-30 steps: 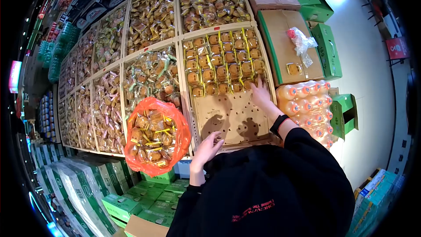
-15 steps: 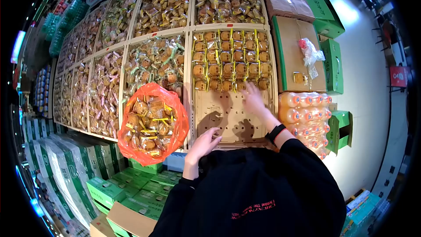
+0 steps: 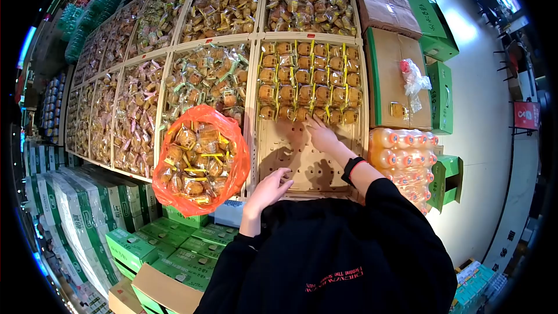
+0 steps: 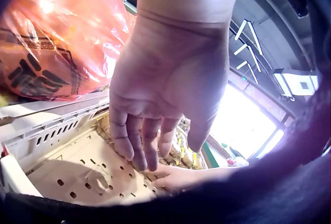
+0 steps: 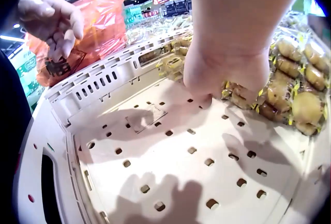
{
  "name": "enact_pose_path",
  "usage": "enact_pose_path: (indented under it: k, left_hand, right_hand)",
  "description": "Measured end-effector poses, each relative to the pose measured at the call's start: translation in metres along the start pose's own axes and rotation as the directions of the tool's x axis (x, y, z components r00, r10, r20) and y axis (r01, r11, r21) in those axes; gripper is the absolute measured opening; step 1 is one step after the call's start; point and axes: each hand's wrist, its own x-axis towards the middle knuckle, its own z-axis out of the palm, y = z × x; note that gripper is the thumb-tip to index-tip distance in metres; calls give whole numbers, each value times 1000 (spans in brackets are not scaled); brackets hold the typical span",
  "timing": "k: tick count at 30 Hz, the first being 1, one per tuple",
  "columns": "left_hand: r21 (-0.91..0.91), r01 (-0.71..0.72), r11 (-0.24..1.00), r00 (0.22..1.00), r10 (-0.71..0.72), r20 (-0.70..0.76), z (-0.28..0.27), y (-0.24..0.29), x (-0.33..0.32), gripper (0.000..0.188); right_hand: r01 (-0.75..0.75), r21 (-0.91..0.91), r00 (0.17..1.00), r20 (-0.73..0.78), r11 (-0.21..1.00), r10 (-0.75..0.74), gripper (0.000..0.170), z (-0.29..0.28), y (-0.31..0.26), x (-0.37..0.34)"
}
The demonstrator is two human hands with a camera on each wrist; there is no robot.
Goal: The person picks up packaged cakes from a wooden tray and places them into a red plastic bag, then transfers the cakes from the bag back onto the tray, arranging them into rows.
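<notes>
My right hand reaches into a cream plastic crate, its fingertips right at the front row of individually wrapped small cakes with yellow strips. In the right wrist view the back of this hand covers most of its fingers. My left hand hovers at the crate's near left corner, fingers loosely extended and holding nothing; its palm fills the left wrist view. Left of it, an open orange-red plastic bag full of similar wrapped cakes stands on the neighbouring crate.
Crates of loose wrapped cakes run left and beyond. To the right are a cardboard box carrying a crumpled clear bag and one packet, plus a shrink-wrapped pack of orange bottles. Green cartons are stacked below left.
My right hand has moved left along the front row of cakes, from the right side to about the middle. The left hand stays nearly in place while the head view shifts.
</notes>
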Motion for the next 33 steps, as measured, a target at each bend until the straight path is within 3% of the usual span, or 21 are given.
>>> enact_pose_path:
  k: [2,3,5,6,8,10,13,18,21,23,24,26,27,29,30,32,33]
  left_hand:
    - [10,-36,999,999,36,-23,1,1,0,41]
    - [2,-23,1000,1000,23,-18,2,0,0,41]
    - [-17,-7,1000,1000,7,-19,3,-2,-1,41]
    - [-21,-10,1000,1000,9,-19,3,-2,0,41]
    - [-26,-11,1000,999,10,-33,5,-1,1,41]
    - [40,-27,999,1000,27,-10,2,0,2,40]
    - [13,-16,1000,999,17,-28,-1,2,-2,40]
    - [-57,46,997,999,-46,-4,-2,2,-5,41]
    - [-9,56,998,998,-56,2,-3,10,-3,40]
    - [19,10,1000,1000,-10,-3,3,0,1,40]
    - [47,-29,998,999,30,-12,3,1,3,40]
    - [46,-22,999,1000,22,-8,3,1,4,40]
    - [50,-11,999,1000,11,1,2,2,3,40]
    - [47,-3,999,1000,3,6,3,1,4,41]
    - [45,6,999,1000,-7,13,3,0,3,42]
    - [53,17,998,1000,-18,11,3,6,1,41]
    - [59,29,998,1000,-29,3,2,9,0,40]
  right_hand:
    - [87,181,993,-95,980,-71,34,-24,3,-7]
    - [94,174,992,-94,980,-78,34,-24,4,-7]
    - [-35,296,997,77,955,13,29,-20,3,-11]
    - [-29,287,997,81,957,6,29,-22,1,-9]
    - [-159,465,964,264,871,35,30,-26,-8,0]
    - [-135,444,980,194,886,52,33,-7,-9,16]
    - [-221,421,975,87,880,203,40,-1,-7,28]
    - [-258,481,966,140,838,218,41,-7,0,22]
    - [-168,423,986,92,890,142,38,-5,6,16]
    - [-84,251,983,181,964,38,32,8,18,14]
    - [-83,246,983,179,966,38,32,6,22,10]
    - [-166,153,926,363,974,101,27,2,32,2]
    - [-163,152,927,363,975,99,27,-7,34,-1]
    - [-436,440,900,203,785,386,28,-28,38,-8]
    - [-433,440,901,203,786,383,28,-25,39,-9]
    - [-306,363,950,61,880,305,29,-6,41,-7]
    - [-312,367,949,76,876,306,30,-1,43,-7]
